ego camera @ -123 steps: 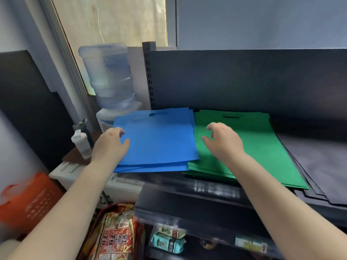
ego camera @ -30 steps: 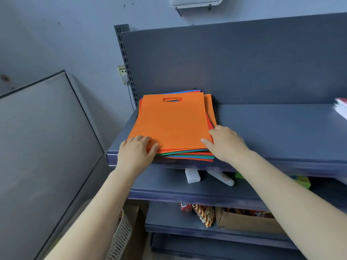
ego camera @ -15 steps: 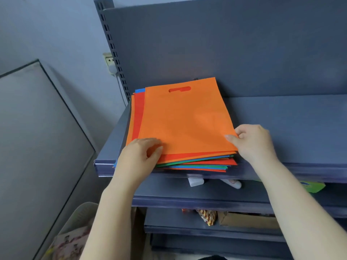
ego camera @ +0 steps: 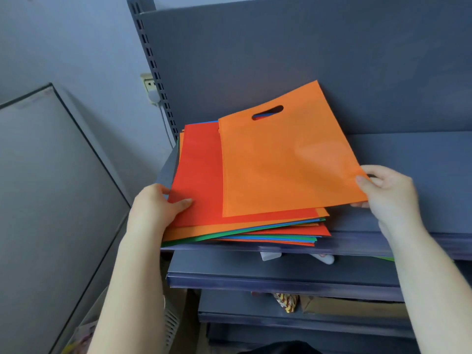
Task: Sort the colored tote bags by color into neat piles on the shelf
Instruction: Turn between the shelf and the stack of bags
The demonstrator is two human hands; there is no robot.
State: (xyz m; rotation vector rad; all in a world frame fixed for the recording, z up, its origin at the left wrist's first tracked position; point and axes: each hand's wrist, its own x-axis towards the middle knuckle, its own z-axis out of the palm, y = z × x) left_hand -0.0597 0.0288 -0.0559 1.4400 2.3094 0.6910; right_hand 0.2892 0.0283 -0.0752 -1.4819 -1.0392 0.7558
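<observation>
A mixed stack of flat tote bags (ego camera: 245, 233) in red, orange, green and blue lies at the left end of the grey shelf (ego camera: 408, 175). My right hand (ego camera: 385, 192) pinches the lower right corner of the top orange bag (ego camera: 286, 159), which is lifted and shifted right off the stack, its cut-out handle toward the back panel. A red bag (ego camera: 199, 175) lies exposed beneath it. My left hand (ego camera: 155, 208) holds the stack's front left corner, thumb on the red bag and fingers under the edge.
The shelf surface right of the stack is bare grey metal. A slotted upright (ego camera: 155, 72) and a wall socket (ego camera: 149, 85) stand at the back left. Lower shelves (ego camera: 281, 274) hold small packets and a cardboard box (ego camera: 352, 307). A grey panel (ego camera: 46, 200) leans at the left.
My right hand has lifted the top orange bag and drawn it to the right, uncovering the red bag. My left hand has taken hold of the stack's left corner.
</observation>
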